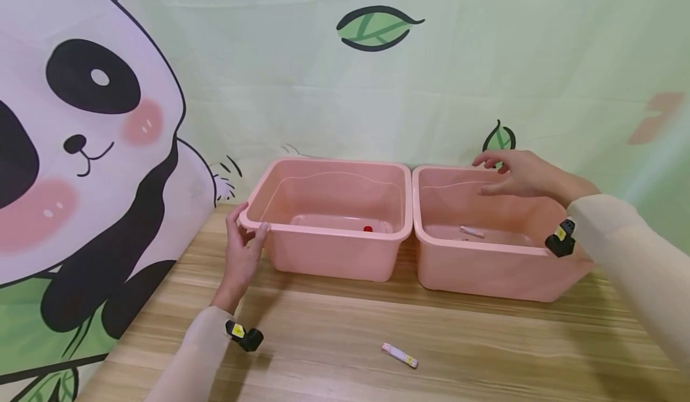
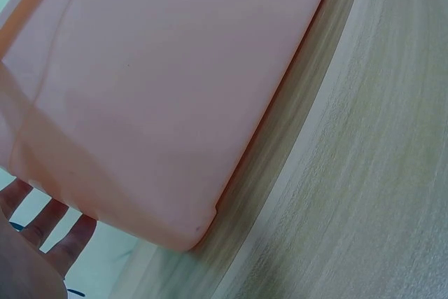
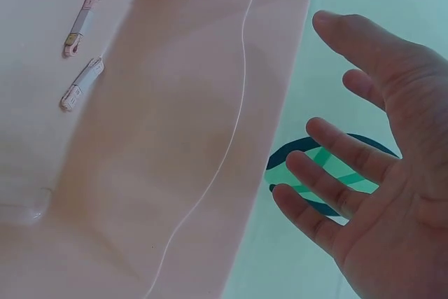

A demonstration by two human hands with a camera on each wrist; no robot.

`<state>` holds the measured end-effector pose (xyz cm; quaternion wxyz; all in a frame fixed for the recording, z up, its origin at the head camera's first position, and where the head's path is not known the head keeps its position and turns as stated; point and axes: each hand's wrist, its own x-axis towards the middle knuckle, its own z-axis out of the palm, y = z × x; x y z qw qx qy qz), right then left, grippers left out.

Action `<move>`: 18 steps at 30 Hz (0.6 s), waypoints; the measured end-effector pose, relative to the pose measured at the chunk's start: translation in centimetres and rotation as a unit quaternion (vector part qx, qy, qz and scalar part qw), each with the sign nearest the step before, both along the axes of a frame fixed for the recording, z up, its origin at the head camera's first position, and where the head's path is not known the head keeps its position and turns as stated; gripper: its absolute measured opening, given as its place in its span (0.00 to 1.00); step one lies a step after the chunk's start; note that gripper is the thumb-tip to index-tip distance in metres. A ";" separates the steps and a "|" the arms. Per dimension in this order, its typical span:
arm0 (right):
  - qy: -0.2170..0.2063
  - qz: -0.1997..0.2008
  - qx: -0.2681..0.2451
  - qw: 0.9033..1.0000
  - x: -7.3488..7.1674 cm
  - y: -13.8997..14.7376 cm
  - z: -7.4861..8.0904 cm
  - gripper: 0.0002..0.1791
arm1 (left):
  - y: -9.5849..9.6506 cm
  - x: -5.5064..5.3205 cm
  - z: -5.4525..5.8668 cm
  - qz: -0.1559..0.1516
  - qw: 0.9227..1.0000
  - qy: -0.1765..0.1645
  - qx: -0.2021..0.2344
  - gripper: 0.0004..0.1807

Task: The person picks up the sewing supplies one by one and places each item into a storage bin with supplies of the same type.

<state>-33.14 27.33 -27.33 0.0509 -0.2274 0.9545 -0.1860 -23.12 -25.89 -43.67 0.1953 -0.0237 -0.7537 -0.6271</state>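
Note:
My left hand (image 1: 242, 258) grips the front left corner of the left pink plastic tub (image 1: 331, 252), thumb at the front rim and fingers along the side. In the left wrist view, its fingers (image 2: 73, 243) reach the tub's outer wall. Over the right pink tub (image 1: 501, 270) hovers my right hand (image 1: 525, 177), fingers spread and holding nothing. Inside that tub lie two folded tape measures, one (image 3: 82, 22) beside the other (image 3: 82, 83), each in a paper band. A small red object (image 1: 368, 229) sits in the left tub, its kind unclear.
Another folded tape measure (image 1: 399, 355) lies on the wooden table (image 1: 312, 342) in front of the tubs. The tubs stand side by side, close against a green cloth backdrop (image 1: 269, 60) printed with a panda and leaves.

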 end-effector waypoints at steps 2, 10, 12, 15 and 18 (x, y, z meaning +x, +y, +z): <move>0.000 0.000 -0.001 1.000 0.0 0.1 0.0 0.38 | 0.0 0.0 0.0 0.001 1.000 0.001 0.000 0.37; 0.010 0.005 0.003 1.000 0.2 0.2 0.2 0.38 | 0.1 0.0 0.0 0.000 1.000 0.005 0.001 0.37; 0.012 0.008 0.003 1.000 0.3 0.2 0.3 0.38 | 0.1 0.1 0.1 0.001 1.000 0.001 0.000 0.37; 0.013 0.009 -0.001 1.000 0.5 0.1 0.4 0.39 | 0.1 0.1 0.1 0.003 1.000 -0.005 -0.002 0.37; 0.013 0.010 -0.003 1.000 1.0 0.0 0.6 0.39 | 0.1 0.1 0.1 0.003 1.000 -0.006 -0.002 0.37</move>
